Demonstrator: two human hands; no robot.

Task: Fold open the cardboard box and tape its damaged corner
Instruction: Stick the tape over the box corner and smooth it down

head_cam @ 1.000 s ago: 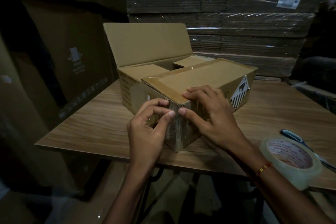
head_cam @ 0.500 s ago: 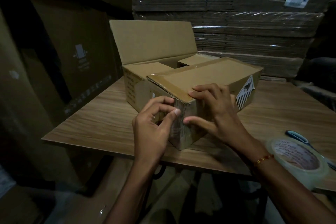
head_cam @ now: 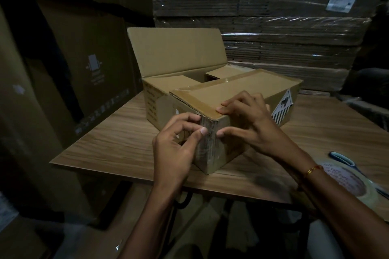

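head view: the left hand comes up from below with the wrist bent back, its fingers curled and its thumb tip laid flat against the taped near corner of the cardboard box; thumb and curled fingertips press on the box's left face, gripping nothing loose. the right hand reaches in from the lower right, forearm slanting across the frame, a thin bracelet on the wrist. its thumb presses the right face just beside the same corner, nearly meeting the left thumb across the edge, while its bent fingers hook over the top edge onto the brown tape strip there, so this hand pinches the corner between thumb and fingers. the box sits directly under and beyond both hands on the wooden table, one top flap closed under the right fingers, the far flap standing upright. right of the right wrist lie a roll of clear tape and, just beyond it, blue-handled scissors. beyond the box rise wrapped stacks of flat cardboard.
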